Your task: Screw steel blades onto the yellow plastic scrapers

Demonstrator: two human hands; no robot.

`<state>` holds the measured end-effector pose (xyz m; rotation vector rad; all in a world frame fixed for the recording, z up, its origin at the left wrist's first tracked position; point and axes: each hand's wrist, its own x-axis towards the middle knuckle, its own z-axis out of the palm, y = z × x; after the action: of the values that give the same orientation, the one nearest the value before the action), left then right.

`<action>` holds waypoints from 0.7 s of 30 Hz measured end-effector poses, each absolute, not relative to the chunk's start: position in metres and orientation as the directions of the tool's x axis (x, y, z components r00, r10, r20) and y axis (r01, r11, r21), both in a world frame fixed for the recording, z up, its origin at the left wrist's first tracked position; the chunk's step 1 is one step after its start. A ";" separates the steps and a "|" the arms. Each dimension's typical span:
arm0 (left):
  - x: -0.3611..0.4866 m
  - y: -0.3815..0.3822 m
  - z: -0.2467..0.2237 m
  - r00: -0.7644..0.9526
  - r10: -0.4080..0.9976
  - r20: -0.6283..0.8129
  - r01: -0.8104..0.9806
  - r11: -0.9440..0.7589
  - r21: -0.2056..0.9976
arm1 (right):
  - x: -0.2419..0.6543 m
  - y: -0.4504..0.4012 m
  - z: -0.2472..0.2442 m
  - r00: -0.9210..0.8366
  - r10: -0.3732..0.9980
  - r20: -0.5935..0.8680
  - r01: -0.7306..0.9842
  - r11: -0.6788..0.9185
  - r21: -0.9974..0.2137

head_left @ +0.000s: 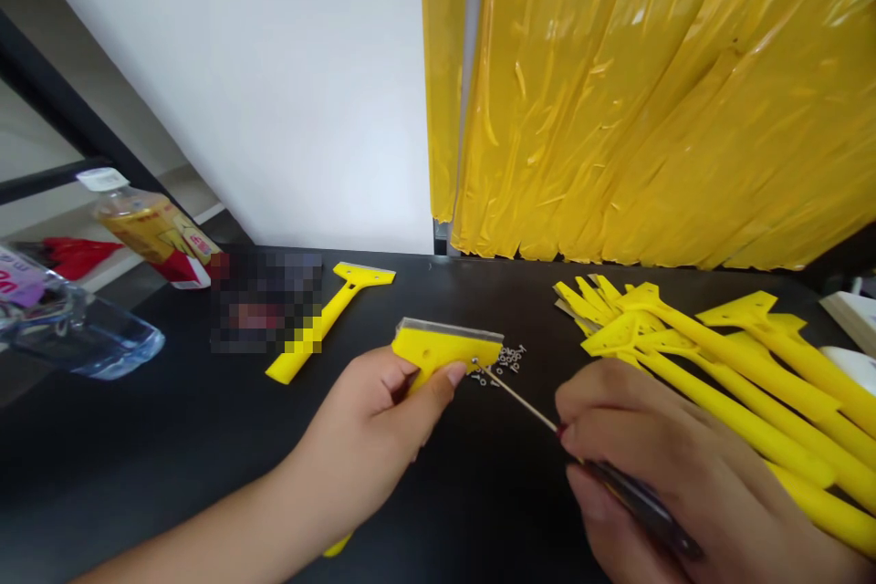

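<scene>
Scrapers (732, 351) are heaped at right, seemingly for easy reach; left of them, one scraper (448, 345) is clamped in the left hand (393, 415), likely steadied for the screwdriver (644, 509) gripped by the right hand (657, 447), its tip at a screw (474, 362).

A white-capped bottle (154, 228) sits near a clear bottle (102, 333).

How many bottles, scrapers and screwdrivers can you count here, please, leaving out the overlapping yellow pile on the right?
Bottles: 2, the capped bottle and the clear bottle
Scrapers: 2, the held scraper in the left hand and the loose scraper
Screwdrivers: 1, the screwdriver in the right hand
Total: 5
</scene>
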<state>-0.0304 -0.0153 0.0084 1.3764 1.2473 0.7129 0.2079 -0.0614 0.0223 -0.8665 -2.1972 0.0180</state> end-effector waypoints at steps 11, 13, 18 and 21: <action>-0.037 -0.010 0.021 0.049 0.949 0.311 0.423 -0.302 0.854 | 0.202 -0.054 0.009 -0.275 0.766 0.581 0.827 0.497 -0.264; -0.039 -0.010 0.020 0.082 0.912 0.402 0.477 -0.390 0.787 | 0.200 -0.054 0.008 -0.331 0.797 0.505 0.809 0.515 -0.284; -0.043 -0.005 0.012 0.152 0.862 0.483 0.562 -0.478 0.676 | 0.194 -0.057 0.003 -0.254 0.895 0.368 0.770 0.417 -0.483; -0.044 -0.003 0.009 0.156 0.855 0.495 0.582 -0.484 0.653 | 0.190 -0.055 -0.002 -0.265 0.917 0.299 0.748 0.391 -0.536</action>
<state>-0.0438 -0.0026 0.0087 2.1291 1.3821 1.2438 0.1903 -0.0552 -0.0020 -1.4204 -2.0859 0.3876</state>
